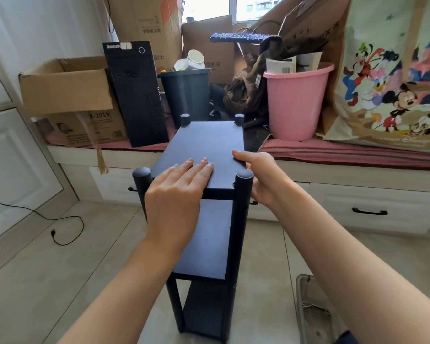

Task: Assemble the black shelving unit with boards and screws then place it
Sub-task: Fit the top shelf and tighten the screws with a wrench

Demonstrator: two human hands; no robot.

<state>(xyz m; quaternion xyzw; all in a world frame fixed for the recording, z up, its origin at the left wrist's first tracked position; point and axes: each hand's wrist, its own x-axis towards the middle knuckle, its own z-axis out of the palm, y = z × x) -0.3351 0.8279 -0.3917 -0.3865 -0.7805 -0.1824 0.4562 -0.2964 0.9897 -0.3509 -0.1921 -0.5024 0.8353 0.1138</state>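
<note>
Floor: tiled; black shelving unit (209, 219) stands upright on it, three boards between four round posts, apparently fully assembled.
Left hand (176, 189): laid flat on the top board's (206, 142) near edge, fingers straight, grasping nothing.
Right hand (261, 175): wrapped over the board's right edge, thumb on top.
Handling: likely rigid and light, yet tall and narrow, so tippy; smooth boards slide, so the posts (242, 194) offer surer holds.
Beyond: pink bucket (296, 103), computer tower (137, 95), cardboard boxes (67, 88).

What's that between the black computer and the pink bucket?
In the head view, a black bin stuffed with jars stands between the computer tower and the pink bucket, with a brown bag slumped beside the bucket.
</note>
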